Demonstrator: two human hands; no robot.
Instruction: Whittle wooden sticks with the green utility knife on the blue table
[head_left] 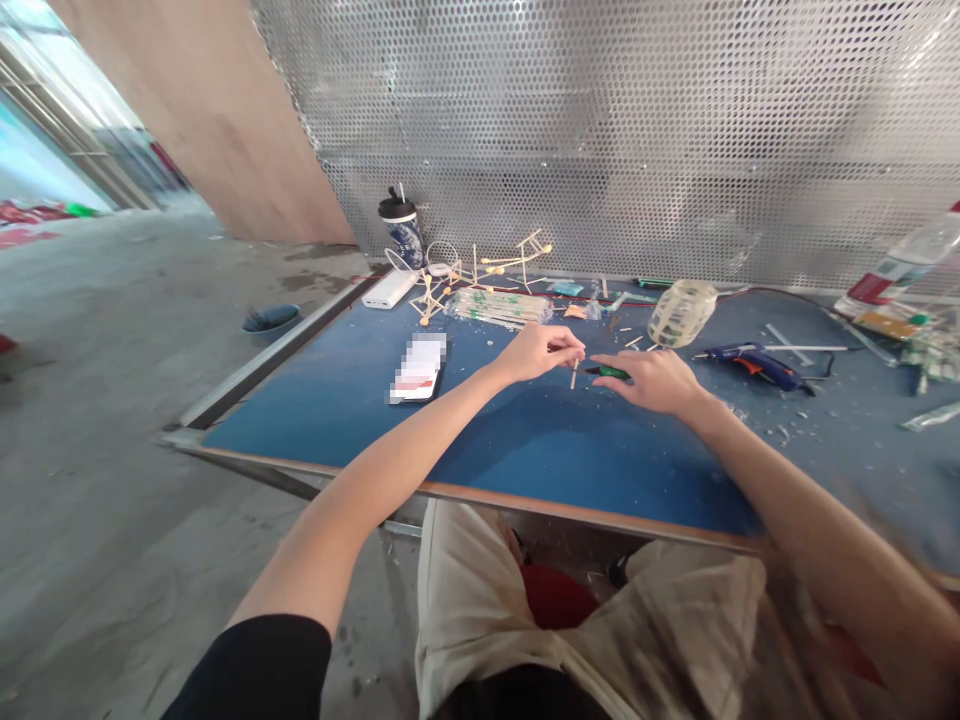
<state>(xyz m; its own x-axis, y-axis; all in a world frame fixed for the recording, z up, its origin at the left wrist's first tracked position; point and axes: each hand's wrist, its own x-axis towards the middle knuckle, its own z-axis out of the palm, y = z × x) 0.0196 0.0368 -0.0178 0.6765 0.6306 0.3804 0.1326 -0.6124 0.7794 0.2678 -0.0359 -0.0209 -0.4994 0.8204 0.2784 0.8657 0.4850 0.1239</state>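
At the far left edge of the blue table (315, 400) a white power bank (388, 289) lies below a dark lidded cup (401, 226), and nearer the person a phone (418, 369) rests flat on the surface. Just right of the cup stands a model of thin sticks (480, 270) with small beads at its joints, and a clear packet of sticks (499, 306) lies in front of it.

The left hand (538, 352) is closed, its fingertips pinched together on a short pale stick (574, 372) held roughly upright just above the table. The right hand (654, 380) is curled over a small green-handled tool (609, 372) whose tip points at the stick, almost touching it; how firmly the fingers grip it I cannot tell. The stick looks thin, light wood colour, short and plain, and lies between the two hands near the table's middle.

The likely trouble is that the tool meets the stick very close to the left fingertips, so a slip could nick a finger or send a cut piece flying among the scraps. A thin stick could also split if squeezed off-centre.

Further right sit a taped translucent ball (681, 312), a blue hot glue gun (750, 362) with its cable, loose offcuts, and a plastic bottle (904, 265) at the far edge
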